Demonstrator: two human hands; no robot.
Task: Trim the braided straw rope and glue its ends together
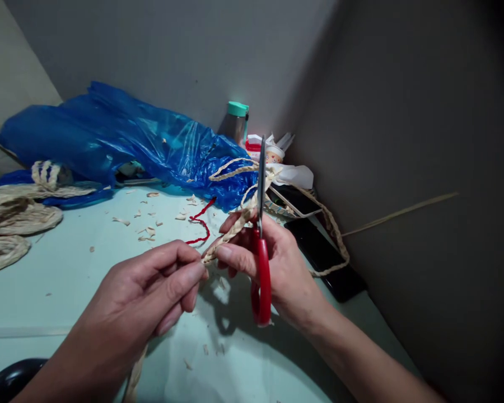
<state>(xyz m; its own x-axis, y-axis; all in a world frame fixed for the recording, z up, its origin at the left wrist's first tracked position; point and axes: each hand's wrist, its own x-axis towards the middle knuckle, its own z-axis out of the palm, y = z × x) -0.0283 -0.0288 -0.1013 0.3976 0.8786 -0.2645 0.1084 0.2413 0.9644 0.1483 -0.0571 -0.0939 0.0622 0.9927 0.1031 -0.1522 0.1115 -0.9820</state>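
Observation:
A pale braid of straw-like strips (pixel 236 228) runs between my two hands above the table. Its near end is pinched between the thumb and fingers of my left hand (pixel 163 288). My right hand (pixel 281 252) is closed on the braid a little farther along, thumb on top. Scissors with red handles (pixel 262 280) are also held in my right hand, blades together and pointing up. Beyond the right hand the braid goes on in loose loops toward the back. Another pale strip (pixel 135 378) hangs below my left wrist.
Across the back lies a crumpled blue plastic bag (pixel 151 134), with a green-lidded bottle (pixel 237 115) behind it. Coiled braids (pixel 21 215) lie at left. A black phone (pixel 340 274) rests at right by the wall. Red yarn (pixel 201 221) and pale scraps (pixel 150 230) dot the table (pixel 88 291).

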